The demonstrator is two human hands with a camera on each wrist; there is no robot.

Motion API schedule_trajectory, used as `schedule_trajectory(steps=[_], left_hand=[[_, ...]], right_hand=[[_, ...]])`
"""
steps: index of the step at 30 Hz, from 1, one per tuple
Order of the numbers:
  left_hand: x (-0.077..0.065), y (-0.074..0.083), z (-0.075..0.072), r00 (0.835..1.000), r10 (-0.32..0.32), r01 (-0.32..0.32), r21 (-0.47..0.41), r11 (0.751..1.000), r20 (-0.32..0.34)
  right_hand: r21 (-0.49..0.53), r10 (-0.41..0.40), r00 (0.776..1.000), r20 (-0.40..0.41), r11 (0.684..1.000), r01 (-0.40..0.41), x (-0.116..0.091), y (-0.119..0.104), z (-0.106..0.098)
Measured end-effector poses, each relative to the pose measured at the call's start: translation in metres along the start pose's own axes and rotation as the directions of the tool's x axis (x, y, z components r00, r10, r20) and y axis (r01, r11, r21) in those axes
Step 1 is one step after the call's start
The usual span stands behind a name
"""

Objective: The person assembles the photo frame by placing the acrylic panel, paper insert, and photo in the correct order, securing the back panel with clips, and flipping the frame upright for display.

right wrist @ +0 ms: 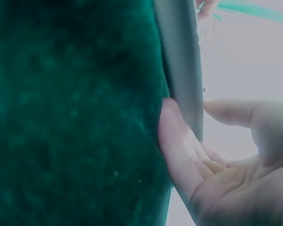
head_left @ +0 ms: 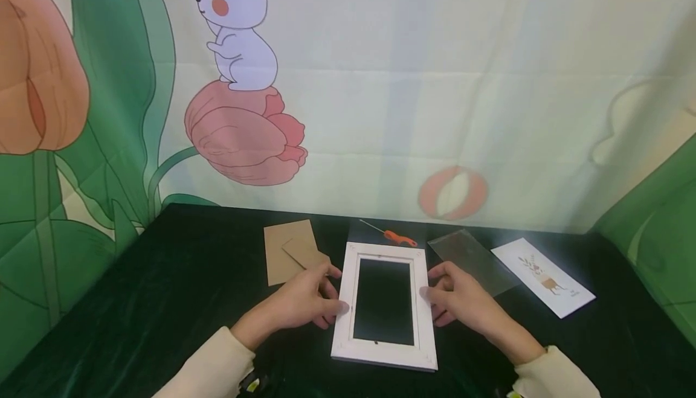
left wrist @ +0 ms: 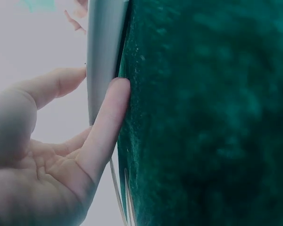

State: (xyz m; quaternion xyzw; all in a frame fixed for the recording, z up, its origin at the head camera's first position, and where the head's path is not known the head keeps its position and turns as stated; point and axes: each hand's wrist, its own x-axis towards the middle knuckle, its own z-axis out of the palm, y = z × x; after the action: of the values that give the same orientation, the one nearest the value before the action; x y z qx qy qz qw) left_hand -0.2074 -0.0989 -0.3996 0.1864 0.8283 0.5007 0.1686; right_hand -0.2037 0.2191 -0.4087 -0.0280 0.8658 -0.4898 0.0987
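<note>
A white picture frame [head_left: 383, 353] lies face down or back up on the dark cloth; I cannot tell which, but the cloth shows through its opening. My left hand [head_left: 304, 295] grips its left side, thumb on the top surface and fingers along the outer edge. On the opposite side my right hand [head_left: 459, 298] holds it the same way. In the left wrist view the frame's side [left wrist: 104, 52] sits between thumb and fingers, with a fingertip low against the cloth. The right wrist view has the other side [right wrist: 181, 56] between thumb and fingers.
Brown backing boards [head_left: 283, 253] lie beyond my left hand. Behind the frame is a screwdriver [head_left: 397, 238] with an orange handle. To the right are a clear sheet [head_left: 457, 247] and a white card [head_left: 544, 277] with a small drawing. A printed curtain [head_left: 353, 84] hangs behind the table.
</note>
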Motion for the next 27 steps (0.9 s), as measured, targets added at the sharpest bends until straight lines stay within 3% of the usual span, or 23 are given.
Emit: schedule_trajectory(steps=[20,27], left_hand=[[0.0027,-0.0062,0.0007,0.999,-0.045,0.045,-0.034,0.998,0.002],[0.0031,-0.0061,0.0009,0.999,-0.032,0.032,-0.053,0.998,0.009]], right_hand=[[-0.026,0.004,1.0,0.01,1.0,-0.004,-0.0003,0.0016,0.0007],[-0.037,-0.002,1.0,0.02,0.999,0.002,-0.0006,0.0013,-0.0006]])
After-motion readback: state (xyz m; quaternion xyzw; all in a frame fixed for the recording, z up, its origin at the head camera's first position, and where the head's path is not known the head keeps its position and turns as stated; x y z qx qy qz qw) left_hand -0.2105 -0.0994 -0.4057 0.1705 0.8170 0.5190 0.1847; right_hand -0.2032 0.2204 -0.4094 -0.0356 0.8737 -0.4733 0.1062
